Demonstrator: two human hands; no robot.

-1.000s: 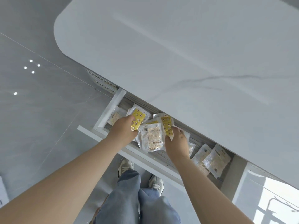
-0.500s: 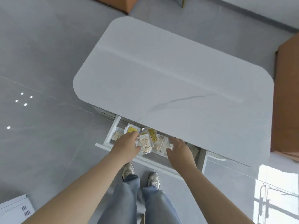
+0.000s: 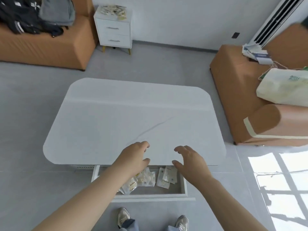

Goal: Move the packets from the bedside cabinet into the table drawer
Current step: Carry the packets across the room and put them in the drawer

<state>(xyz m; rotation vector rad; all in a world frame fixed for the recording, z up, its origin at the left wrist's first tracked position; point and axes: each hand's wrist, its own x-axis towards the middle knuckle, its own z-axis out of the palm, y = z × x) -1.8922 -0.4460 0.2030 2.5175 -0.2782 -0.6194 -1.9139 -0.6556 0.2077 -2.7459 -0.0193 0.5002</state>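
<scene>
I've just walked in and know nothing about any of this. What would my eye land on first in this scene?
Two bare hands, the left hand and the right hand, hover empty with loosely curled fingers over the near edge of the big white table. Just below them the open drawer holds a scatter of small packets. Against the far wall, a white bedside cabinet carries another heap of packets on top.
</scene>
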